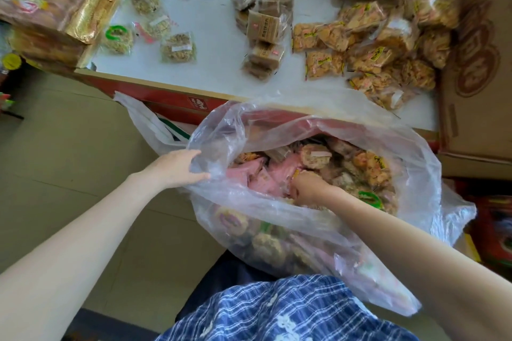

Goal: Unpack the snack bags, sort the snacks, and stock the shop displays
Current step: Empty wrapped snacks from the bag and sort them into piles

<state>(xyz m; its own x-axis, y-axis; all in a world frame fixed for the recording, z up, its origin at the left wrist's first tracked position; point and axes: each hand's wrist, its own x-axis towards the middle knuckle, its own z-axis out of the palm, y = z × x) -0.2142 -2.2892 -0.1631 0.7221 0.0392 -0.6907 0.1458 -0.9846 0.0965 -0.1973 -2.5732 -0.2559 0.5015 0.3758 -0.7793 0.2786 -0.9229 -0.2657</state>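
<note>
— Blue checked cloth [277, 310] lowest, right under the camera; just beyond it, propped against the lap, the big clear plastic bag [318, 130], mouth gaping upward. Stuffed with mixed snacks: pink packets [266, 177], golden cracker packs, round cakes pressed against the near wall.

— And the hands?

— Left hand [177, 167] at the bag's left rim, fingers fairly straight, thumb and fingertips on the film. Probably pulling the mouth wide and steadying it so the other can dig. Right hand [307, 183] down inside the bag, fingers curled among the packets beside the pink ones. Seems closed on something small, but cannot tell which piece, or whether truly gripped.

— Sorting so far?

— Beyond the bag, on the white bench [210, 22], separate heaps by kind: golden cracker packs [374, 47] far right of the bag's mouth, brown paper-wrapped squares [263, 33] straight ahead, clear packs of nutty clusters [166, 33] to the left. Cardboard box [476, 63] standing right of the cracker heap. Likely kept apart to make stocking easier later. Bag still well filled, so unpacking probably far from finished.
</note>
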